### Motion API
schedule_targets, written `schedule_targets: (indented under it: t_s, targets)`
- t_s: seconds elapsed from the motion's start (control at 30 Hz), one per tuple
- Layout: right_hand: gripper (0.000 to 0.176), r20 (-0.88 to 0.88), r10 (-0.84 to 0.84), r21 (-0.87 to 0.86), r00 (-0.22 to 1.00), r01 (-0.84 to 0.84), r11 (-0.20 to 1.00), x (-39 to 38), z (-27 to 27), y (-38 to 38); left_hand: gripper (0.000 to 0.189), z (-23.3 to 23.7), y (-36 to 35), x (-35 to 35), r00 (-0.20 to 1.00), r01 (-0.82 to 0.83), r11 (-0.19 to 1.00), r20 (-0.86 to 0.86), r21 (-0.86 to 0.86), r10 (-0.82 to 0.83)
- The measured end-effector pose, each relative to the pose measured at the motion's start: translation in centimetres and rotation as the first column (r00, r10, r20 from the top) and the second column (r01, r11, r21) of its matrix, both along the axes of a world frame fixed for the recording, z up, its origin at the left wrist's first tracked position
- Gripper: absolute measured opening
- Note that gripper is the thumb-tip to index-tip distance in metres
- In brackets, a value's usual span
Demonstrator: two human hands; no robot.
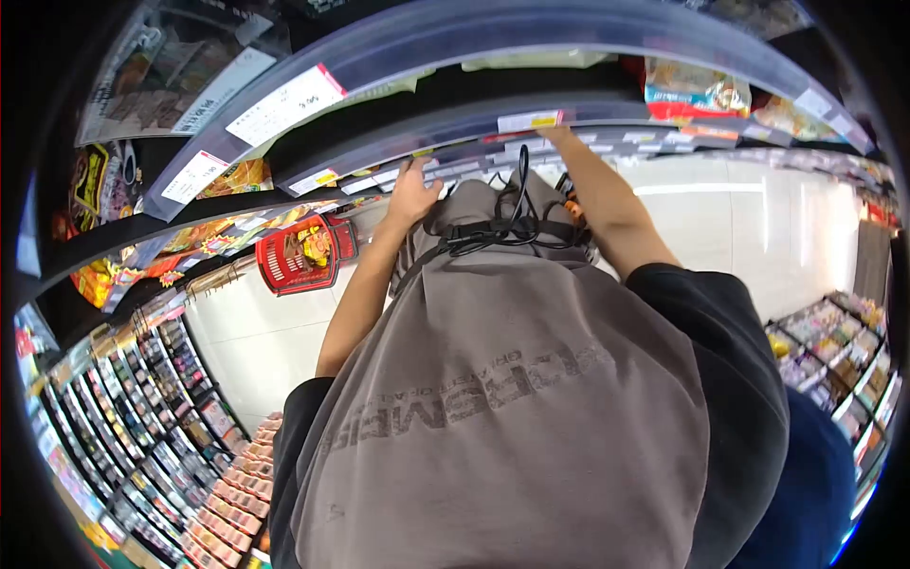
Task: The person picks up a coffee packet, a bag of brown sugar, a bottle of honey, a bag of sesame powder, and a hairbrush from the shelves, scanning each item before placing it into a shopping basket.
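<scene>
My left hand (pixel 414 194) is at the front edge of a lower shelf, its thumb apart from the other fingers. Its fingertips touch the shelf edge beside the price labels, and nothing can be made out in it. Farther right, my right hand (pixel 555 134) reaches to the shelf edge just under a white and yellow price label (pixel 529 120). Its fingers are hidden, so I cannot see whether it holds anything. Between my arms hang a black cord (pixel 517 226) and a strap over a grey apron (pixel 512 379).
A red shopping basket (pixel 299 258) with yellow packets stands on the pale floor at the left. Shelves with bagged goods (pixel 697 87) curve across the top. Racks of small items (pixel 142 417) are at lower left, and another display (pixel 834 346) is at right.
</scene>
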State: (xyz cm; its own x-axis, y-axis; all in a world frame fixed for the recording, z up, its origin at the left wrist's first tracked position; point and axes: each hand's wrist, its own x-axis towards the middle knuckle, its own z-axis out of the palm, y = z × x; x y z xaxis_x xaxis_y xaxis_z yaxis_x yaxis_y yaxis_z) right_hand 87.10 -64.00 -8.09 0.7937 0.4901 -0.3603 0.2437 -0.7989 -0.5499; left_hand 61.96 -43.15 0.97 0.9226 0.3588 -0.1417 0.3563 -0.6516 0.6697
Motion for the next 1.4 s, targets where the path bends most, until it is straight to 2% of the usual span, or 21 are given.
schedule_targets:
  t_s: [0.1, 0.13, 0.23, 0.27, 0.33, 0.37, 0.43, 0.47, 0.57, 0.6, 0.67, 0.77, 0.9, 1.0, 1.07, 1.13, 1.23, 1.3, 1.4]
  targets:
    - [0.042, 0.056, 0.108, 0.015, 0.993, -0.109, 0.994, 2.7, -0.7, 0.1, 0.048, 0.0, -0.9, 1.3, 0.989, 0.027, 1.000, -0.145, -0.008, -0.028]
    - [0.042, 0.065, 0.145, 0.029, 0.987, -0.148, 0.989, 2.5, -1.1, -0.2, 0.049, -0.2, -1.1, 1.4, 0.992, 0.061, 0.997, -0.117, 0.048, -0.055]
    - [0.042, 0.040, 0.210, 0.046, 0.977, -0.212, 0.976, 3.4, -1.6, -2.3, 0.050, -2.2, -1.7, 1.3, 0.981, 0.011, 0.999, -0.191, -0.030, -0.017]
    - [0.042, 0.035, 0.224, 0.039, 0.974, -0.225, 0.973, 4.0, -1.7, -2.3, 0.050, -1.8, -2.1, 1.5, 0.962, -0.002, 0.999, -0.271, -0.049, -0.011]
    - [0.042, 0.049, 0.256, 0.024, 0.966, -0.257, 0.966, 4.9, -1.8, -4.4, 0.049, -6.9, -0.8, 0.4, 0.963, 0.116, 0.993, -0.247, 0.010, -0.110]
    - [0.042, 0.060, 0.276, 0.019, 0.959, -0.277, 0.961, 5.4, -1.8, -5.3, 0.049, -6.4, -0.7, 0.6, 0.967, 0.096, 0.995, -0.238, 0.013, -0.090]
    - [0.043, 0.072, 0.324, 0.014, 0.943, -0.326, 0.945, 6.3, -2.0, -8.1, 0.050, -5.0, -0.6, 0.0, 0.910, -0.073, 0.997, -0.412, -0.030, 0.054]
    - [0.043, 0.071, 0.348, 0.010, 0.935, -0.350, 0.937, 7.4, -2.0, -9.6, 0.050, -6.2, -0.1, -0.8, 0.915, -0.107, 0.994, -0.393, -0.022, 0.090]
    - [0.043, 0.054, 0.406, -0.010, 0.912, -0.406, 0.914, 11.0, -2.6, -14.8, 0.048, -8.5, 0.9, -2.9, 0.924, -0.127, 0.992, -0.361, 0.014, 0.123]
    - [0.043, 0.049, 0.416, -0.016, 0.908, -0.416, 0.909, 12.1, -3.0, -16.4, 0.049, -8.9, 1.4, -2.9, 0.876, -0.138, 0.990, -0.468, -0.023, 0.111]
    - [0.043, 0.040, 0.418, -0.017, 0.908, -0.418, 0.908, 12.7, -3.4, -18.7, 0.050, -9.1, 1.7, -3.3, 0.855, -0.174, 0.984, -0.500, -0.027, 0.137]
    - [0.044, 0.053, 0.400, -0.006, 0.915, -0.400, 0.917, 13.1, -4.2, -16.0, 0.051, -8.6, 2.0, -2.7, 0.838, -0.159, 0.987, -0.527, 0.015, 0.142]
    - [0.044, 0.081, 0.399, -0.021, 0.913, -0.399, 0.917, 12.8, -4.1, -14.8, 0.050, -7.7, 1.4, -1.3, 0.876, -0.108, 0.994, -0.470, 0.028, 0.108]
    - [0.044, 0.097, 0.413, -0.041, 0.906, -0.411, 0.911, 13.5, -3.9, -11.6, 0.051, -7.8, 1.2, -0.7, 0.869, -0.115, 0.993, -0.487, -0.028, 0.087]
    - [0.045, 0.101, 0.436, -0.044, 0.894, -0.434, 0.900, 12.3, -3.9, -14.0, 0.051, -7.6, 1.0, -0.7, 0.865, -0.126, 0.992, -0.492, -0.021, 0.099]
    - [0.045, 0.103, 0.448, -0.045, 0.888, -0.446, 0.894, 13.9, -4.2, -13.4, 0.051, -7.7, 1.5, -1.3, 0.859, -0.125, 0.992, -0.502, -0.012, 0.102]
    - [0.045, 0.114, 0.461, -0.075, 0.880, -0.456, 0.887, 13.6, -3.9, -12.0, 0.052, -8.6, 1.4, -2.2, 0.850, -0.187, 0.982, -0.505, -0.026, 0.148]
    - [0.045, 0.124, 0.478, -0.099, 0.870, -0.468, 0.878, 11.4, -3.2, -14.5, 0.052, -9.8, 1.2, -2.7, 0.843, -0.248, 0.966, -0.509, -0.074, 0.178]
    - [0.045, 0.126, 0.503, -0.125, 0.855, -0.489, 0.863, 11.9, -3.3, -10.6, 0.051, -9.5, 0.7, -2.6, 0.818, -0.323, 0.939, -0.533, -0.119, 0.214]
